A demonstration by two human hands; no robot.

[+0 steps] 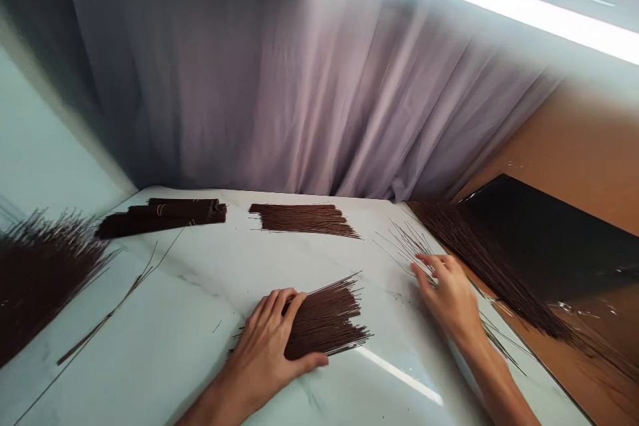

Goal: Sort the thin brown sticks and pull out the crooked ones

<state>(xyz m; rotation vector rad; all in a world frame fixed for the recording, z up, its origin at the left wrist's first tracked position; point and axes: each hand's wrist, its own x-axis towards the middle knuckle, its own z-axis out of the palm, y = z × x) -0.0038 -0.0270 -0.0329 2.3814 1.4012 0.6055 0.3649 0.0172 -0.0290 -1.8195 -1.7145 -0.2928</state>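
Note:
My left hand [267, 339] is laid across a flat bundle of thin dark brown sticks [327, 316] on the white marbled table. Its fingers curve over the far edge of the bundle, while the thumb lies along the near edge. The palm hides the bundle's left part. Farther right, my right hand [446, 286] is over a loose spread of thin sticks [407, 236]. A gap shows between its thumb and forefinger, close to these sticks. More of their length comes out behind the wrist. I see no stick lifted off the table there.
A sorted row of brown sticks [304, 219] lies at the back. Tied dark bundles [174, 212] are to its left. A big brown pile [44, 273] fills the left edge, near a few stray sticks [122, 299]. Long dark sticks [494, 266] lie beyond the table's right edge.

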